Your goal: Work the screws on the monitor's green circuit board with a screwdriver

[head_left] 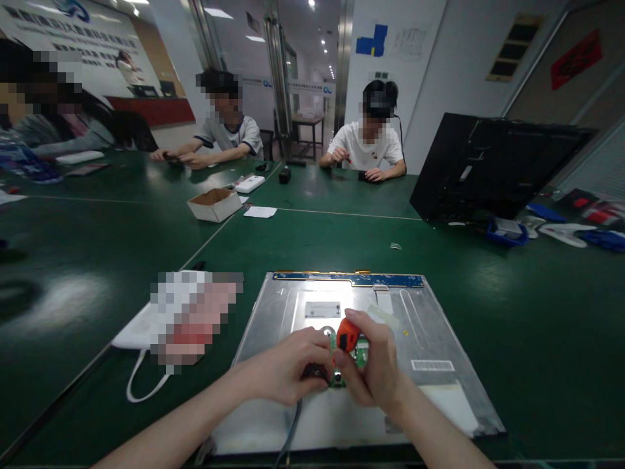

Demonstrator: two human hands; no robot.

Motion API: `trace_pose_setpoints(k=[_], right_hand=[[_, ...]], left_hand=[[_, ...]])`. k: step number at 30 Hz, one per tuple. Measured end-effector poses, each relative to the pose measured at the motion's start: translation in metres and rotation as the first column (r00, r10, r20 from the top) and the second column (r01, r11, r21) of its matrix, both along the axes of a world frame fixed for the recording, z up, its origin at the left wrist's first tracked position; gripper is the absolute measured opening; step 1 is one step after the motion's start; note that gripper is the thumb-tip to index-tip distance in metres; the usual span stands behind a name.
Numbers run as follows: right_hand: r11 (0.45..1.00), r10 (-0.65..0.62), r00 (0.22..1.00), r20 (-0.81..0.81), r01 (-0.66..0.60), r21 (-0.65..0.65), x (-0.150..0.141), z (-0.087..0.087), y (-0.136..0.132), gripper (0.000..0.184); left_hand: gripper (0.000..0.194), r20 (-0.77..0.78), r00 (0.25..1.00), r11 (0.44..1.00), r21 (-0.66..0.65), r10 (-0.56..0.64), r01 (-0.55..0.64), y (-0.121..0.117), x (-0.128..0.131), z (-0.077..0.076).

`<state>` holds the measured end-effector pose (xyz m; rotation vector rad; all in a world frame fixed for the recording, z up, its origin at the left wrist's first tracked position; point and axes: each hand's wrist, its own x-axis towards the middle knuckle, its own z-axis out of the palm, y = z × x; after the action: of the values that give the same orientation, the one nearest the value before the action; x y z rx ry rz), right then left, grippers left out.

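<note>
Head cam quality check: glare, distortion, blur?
Head view: glare pools on the green table at left; a sheen brightens the metal panel around its upper label, whose print is too small to read; the black display housing at right looks stretched, as with a wide lens; pixel blocks mask the faces and part of the white bag; the right hand and orange tool are clear enough.

pretty minimal look tbh: left hand (305,365) and right hand (375,365) are both ungloved, and the wrists (244,381) are bare too. left forearm (185,417) and right forearm (434,430) are slim, smooth and uncovered right down to the bottom edge, tapering toward the wrists. fingers look slender, fingernails too small to make out.
</note>
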<state>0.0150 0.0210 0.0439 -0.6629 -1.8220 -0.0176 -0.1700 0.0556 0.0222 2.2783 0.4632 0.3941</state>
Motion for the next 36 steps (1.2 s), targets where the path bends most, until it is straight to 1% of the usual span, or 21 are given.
trace_pose_setpoints(k=[5,9,15,21,26,32,36], right_hand=[[0.999,0.036,0.999,-0.01,-0.036,-0.016,-0.0024,-0.001,0.0001,0.044],[0.999,0.04,0.999,-0.019,-0.041,-0.025,-0.0023,-0.0004,0.001,0.043],[0.999,0.03,1.0,0.007,-0.03,-0.027,-0.0026,-0.0013,0.0008,0.042],[0.999,0.02,1.0,-0.006,-0.02,-0.027,-0.0014,-0.0033,0.0016,0.045],[1.0,0.013,1.0,-0.001,-0.013,-0.029,-0.0014,-0.0044,0.0016,0.047],[0.999,0.021,1.0,0.017,-0.02,-0.031,-0.0027,-0.0029,0.0013,0.047],[0.999,0.031,0.999,0.016,-0.031,-0.028,-0.0028,-0.0025,0.0011,0.046]], left_hand=[[0.008,-0.001,1.0,1.0,0.005,-0.009,0.009,0.0007,0.0004,0.0012],[0.004,0.006,1.0,1.0,-0.001,-0.003,0.003,0.0013,-0.0005,-0.0006],[0.005,0.019,0.999,0.998,-0.027,-0.05,0.051,0.0035,-0.0001,0.0003],[0.004,-0.017,0.999,0.999,-0.044,-0.032,0.031,0.0038,-0.0003,-0.0006],[0.007,-0.019,0.999,0.997,-0.063,-0.044,0.042,0.0045,-0.0001,-0.0006],[0.004,0.032,0.998,0.997,-0.051,-0.049,0.051,0.0044,-0.0002,-0.0029],[0.003,0.041,0.998,0.998,-0.035,-0.046,0.047,0.0044,-0.0012,-0.0033]])
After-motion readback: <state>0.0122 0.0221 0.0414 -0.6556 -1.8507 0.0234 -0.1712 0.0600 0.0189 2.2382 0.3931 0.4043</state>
